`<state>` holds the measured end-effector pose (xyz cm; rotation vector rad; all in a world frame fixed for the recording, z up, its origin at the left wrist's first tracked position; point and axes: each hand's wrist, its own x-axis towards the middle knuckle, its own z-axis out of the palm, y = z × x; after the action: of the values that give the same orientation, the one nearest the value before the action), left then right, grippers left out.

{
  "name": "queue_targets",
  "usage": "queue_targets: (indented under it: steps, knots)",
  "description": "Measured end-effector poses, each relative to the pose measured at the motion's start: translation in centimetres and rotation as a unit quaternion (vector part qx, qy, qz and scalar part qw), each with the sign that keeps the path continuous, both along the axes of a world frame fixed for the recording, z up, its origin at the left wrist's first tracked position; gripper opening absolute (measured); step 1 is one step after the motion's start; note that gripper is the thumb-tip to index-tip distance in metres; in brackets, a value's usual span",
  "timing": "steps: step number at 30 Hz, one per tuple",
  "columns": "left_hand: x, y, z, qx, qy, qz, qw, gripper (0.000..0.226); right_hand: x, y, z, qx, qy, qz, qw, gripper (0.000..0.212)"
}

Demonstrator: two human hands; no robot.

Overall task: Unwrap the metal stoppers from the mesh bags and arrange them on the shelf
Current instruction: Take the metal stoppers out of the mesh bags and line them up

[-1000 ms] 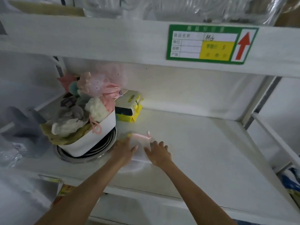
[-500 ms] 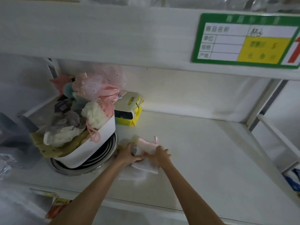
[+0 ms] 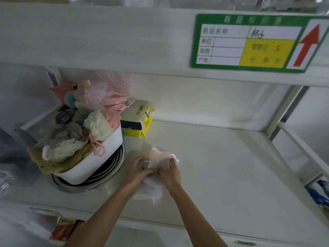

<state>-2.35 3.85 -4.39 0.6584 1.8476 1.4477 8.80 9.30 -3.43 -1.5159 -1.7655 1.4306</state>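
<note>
A white mesh bag (image 3: 156, 160) with a pink drawstring top lies on the white shelf (image 3: 222, 163), a little in front of the middle. My left hand (image 3: 138, 171) is closed on a round metal stopper (image 3: 143, 164) at the bag's left end. My right hand (image 3: 170, 173) grips the mesh on the right side. Part of the bag spreads flat under both wrists. A white tub (image 3: 92, 157) at the left holds several more mesh bags (image 3: 99, 100) in pink, white and grey.
The tub sits tilted on a round metal strainer (image 3: 85, 182). A yellow and white packet stack (image 3: 138, 122) lies behind it. The upper shelf edge carries a green price label (image 3: 254, 43). Plastic-wrapped goods fill the far left; another shelf unit stands right.
My hands went from flat on the bag to gripping it, and the metal stopper now shows at my left fingers. The camera has moved closer and to the left.
</note>
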Motion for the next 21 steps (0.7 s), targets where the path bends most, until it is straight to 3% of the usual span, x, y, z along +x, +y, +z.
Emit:
queue_targets:
  steps: [6, 9, 14, 18, 21]
  knots:
    - [2.7, -1.1, 1.2, 0.048, -0.01, 0.015, 0.999, 0.031, 1.7, -0.4, 1.4, -0.063, 0.154, -0.022, 0.986, 0.041]
    - [4.1, -1.9, 2.3, 0.072, -0.036, 0.024, 0.996, 0.034, 3.4, -0.2, 2.4, -0.082, 0.217, -0.035, 0.972, 0.038]
    - [7.6, -2.9, 4.7, 0.078, -0.055, 0.003, 0.995, 0.027, 6.1, -1.7, 3.3, -0.083, 0.28, -0.064, 0.954, 0.028]
    - [10.2, -3.7, 6.4, 0.091, -0.038, -0.022, 0.995, 0.023, 7.8, -2.9, 4.1, -0.209, 0.297, -0.047, 0.931, 0.061]
    - [11.7, -4.4, 7.2, 0.095, 0.013, -0.021, 0.995, 0.028, 9.1, -3.4, 4.4, -0.251, 0.303, -0.034, 0.919, 0.055]
